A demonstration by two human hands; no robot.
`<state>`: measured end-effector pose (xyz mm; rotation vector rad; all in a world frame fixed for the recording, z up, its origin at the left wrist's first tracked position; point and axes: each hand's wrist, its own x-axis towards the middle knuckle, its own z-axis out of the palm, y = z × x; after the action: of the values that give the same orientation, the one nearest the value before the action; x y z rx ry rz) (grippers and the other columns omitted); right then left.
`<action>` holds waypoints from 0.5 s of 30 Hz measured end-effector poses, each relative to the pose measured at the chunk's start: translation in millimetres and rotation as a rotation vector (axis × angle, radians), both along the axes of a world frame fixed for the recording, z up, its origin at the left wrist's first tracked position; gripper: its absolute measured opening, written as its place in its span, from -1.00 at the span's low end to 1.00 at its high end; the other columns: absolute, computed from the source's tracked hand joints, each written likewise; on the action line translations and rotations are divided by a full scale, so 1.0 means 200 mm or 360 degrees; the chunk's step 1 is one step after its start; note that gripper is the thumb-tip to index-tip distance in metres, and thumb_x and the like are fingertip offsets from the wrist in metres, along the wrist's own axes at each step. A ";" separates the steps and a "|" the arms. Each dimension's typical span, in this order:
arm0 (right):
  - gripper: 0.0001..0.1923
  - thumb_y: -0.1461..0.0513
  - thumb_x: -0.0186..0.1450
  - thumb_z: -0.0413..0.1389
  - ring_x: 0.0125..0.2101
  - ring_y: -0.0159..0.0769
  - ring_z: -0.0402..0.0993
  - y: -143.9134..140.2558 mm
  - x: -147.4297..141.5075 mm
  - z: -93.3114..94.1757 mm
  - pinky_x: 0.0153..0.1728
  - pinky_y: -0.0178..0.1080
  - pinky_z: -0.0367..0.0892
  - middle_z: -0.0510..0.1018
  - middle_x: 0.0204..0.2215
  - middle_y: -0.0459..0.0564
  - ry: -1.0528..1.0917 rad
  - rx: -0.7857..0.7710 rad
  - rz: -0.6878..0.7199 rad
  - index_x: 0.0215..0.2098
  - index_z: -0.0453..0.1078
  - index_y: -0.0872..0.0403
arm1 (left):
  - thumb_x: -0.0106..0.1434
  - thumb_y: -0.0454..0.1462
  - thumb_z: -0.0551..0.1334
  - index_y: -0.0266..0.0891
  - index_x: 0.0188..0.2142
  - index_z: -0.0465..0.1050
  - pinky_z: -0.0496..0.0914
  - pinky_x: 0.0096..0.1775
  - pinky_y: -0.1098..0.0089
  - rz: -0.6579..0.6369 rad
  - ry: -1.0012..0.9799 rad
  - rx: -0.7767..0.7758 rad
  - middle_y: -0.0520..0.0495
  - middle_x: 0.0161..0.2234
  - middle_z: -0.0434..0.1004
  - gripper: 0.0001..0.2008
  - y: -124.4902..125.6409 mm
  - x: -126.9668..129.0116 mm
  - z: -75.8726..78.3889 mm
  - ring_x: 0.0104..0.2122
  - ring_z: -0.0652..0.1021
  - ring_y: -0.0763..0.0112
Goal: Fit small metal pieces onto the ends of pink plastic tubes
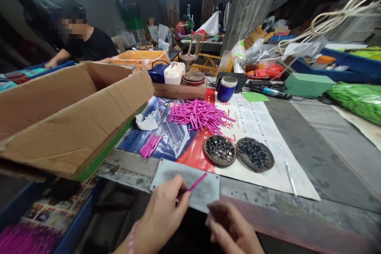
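My left hand (pixel 165 210) pinches one thin pink stick (pixel 197 183) over a grey metal plate (pixel 205 194) at the table's near edge. My right hand (pixel 229 226) hovers just right of it, blurred, fingers curled; I cannot tell whether it holds anything. A heap of pink sticks (pixel 199 114) lies on a poster (pixel 178 135) farther back, and a small bundle of pink sticks (pixel 151 145) lies to the left. Two round dishes hold small metal parts: the left dish (pixel 219 150) and the right dish (pixel 255 154).
An open cardboard box (pixel 71 119) fills the left. A blue jar (pixel 226 88), a green box (pixel 308 83), a white pen (pixel 290 177) and a crumpled tissue (pixel 146 122) lie on the table. A person in black (pixel 89 43) works at the far left. Green bag (pixel 357 101) at right.
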<state>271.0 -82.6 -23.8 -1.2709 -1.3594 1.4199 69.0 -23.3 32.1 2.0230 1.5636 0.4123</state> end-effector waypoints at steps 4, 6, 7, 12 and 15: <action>-0.55 -0.08 0.35 0.19 -0.46 -0.37 0.44 0.05 -0.04 0.12 -0.37 -0.32 0.42 0.53 -0.37 -0.06 0.0404 -0.0067 -0.0323 0.04 0.41 0.02 | 0.37 -0.36 0.09 -0.16 -0.34 0.33 0.32 -0.40 0.42 -0.0143 -0.0249 0.0080 0.06 -0.46 0.49 -0.85 -0.19 -0.02 -0.07 -0.47 0.52 0.40; -0.61 -0.06 0.34 0.22 -0.51 -0.40 0.39 0.05 -0.05 0.15 -0.43 -0.36 0.36 0.48 -0.47 -0.11 0.0376 -0.0043 -0.0299 -0.10 0.48 0.06 | 0.33 -0.39 0.10 -0.17 -0.34 0.35 0.32 -0.41 0.44 -0.0256 -0.0294 0.0119 0.04 -0.46 0.51 -0.86 -0.25 -0.02 -0.10 -0.47 0.53 0.40; -0.64 -0.05 0.34 0.23 -0.53 -0.41 0.36 0.05 -0.06 0.16 -0.45 -0.37 0.33 0.46 -0.51 -0.12 0.0339 -0.0028 -0.0265 -0.19 0.50 0.08 | 0.32 -0.40 0.11 -0.17 -0.33 0.36 0.32 -0.41 0.45 -0.0287 -0.0322 0.0123 0.04 -0.45 0.51 -0.87 -0.28 -0.03 -0.11 -0.47 0.54 0.40; -0.67 0.00 0.36 0.20 -0.51 -0.38 0.42 -0.02 -0.11 0.17 -0.46 -0.37 0.35 0.52 -0.49 -0.07 0.0139 0.0128 -0.0125 -0.33 0.49 0.09 | 0.35 -0.37 0.09 -0.19 -0.23 0.40 0.39 -0.32 0.48 -0.0299 -0.0663 -0.0111 -0.01 -0.37 0.57 -0.88 -0.32 0.00 -0.13 -0.39 0.58 0.38; -0.72 0.06 0.42 0.12 -0.42 -0.32 0.52 -0.04 -0.11 0.18 -0.37 -0.36 0.39 0.59 -0.43 -0.03 -0.0039 0.0388 -0.0026 -0.30 0.51 0.07 | 0.41 -0.28 0.09 -0.20 -0.26 0.39 0.38 -0.31 0.48 -0.0291 -0.0842 -0.0259 -0.02 -0.38 0.56 -0.87 -0.32 0.02 -0.15 -0.38 0.57 0.38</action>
<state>249.0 -89.9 12.4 -1.1393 -1.4849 1.1893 72.6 -86.7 2.7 1.7282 1.0461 0.6604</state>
